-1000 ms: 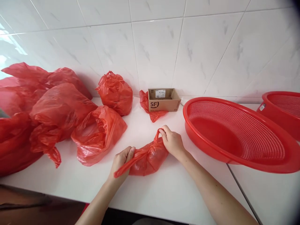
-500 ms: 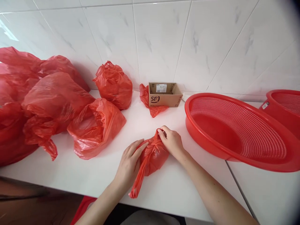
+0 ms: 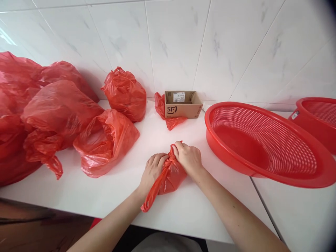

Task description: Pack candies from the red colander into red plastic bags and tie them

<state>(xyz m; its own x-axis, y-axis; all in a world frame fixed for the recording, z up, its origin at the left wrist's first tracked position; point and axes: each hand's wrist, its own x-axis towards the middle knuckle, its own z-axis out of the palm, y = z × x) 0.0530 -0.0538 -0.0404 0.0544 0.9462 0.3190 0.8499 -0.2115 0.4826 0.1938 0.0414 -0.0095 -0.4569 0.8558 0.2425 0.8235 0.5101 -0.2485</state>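
Observation:
A small red plastic bag (image 3: 169, 176) lies on the white counter (image 3: 162, 140) near its front edge. My left hand (image 3: 153, 168) pinches the bag's knotted neck from the left, fingers curled. My right hand (image 3: 187, 156) grips the same neck from the right, fingers closed on the plastic. One loose handle of the bag trails down toward the counter's front edge.
Several filled red plastic bags (image 3: 105, 140) crowd the left side of the counter. A small cardboard box (image 3: 182, 105) stands at the tiled wall. A large red perforated basin (image 3: 262, 140) sits to the right, with a second red basin (image 3: 319, 117) behind it.
Both hands have come together on the bag's neck. The left hand let go of the stretched handle, which now hangs loose, and moved right to the knot.

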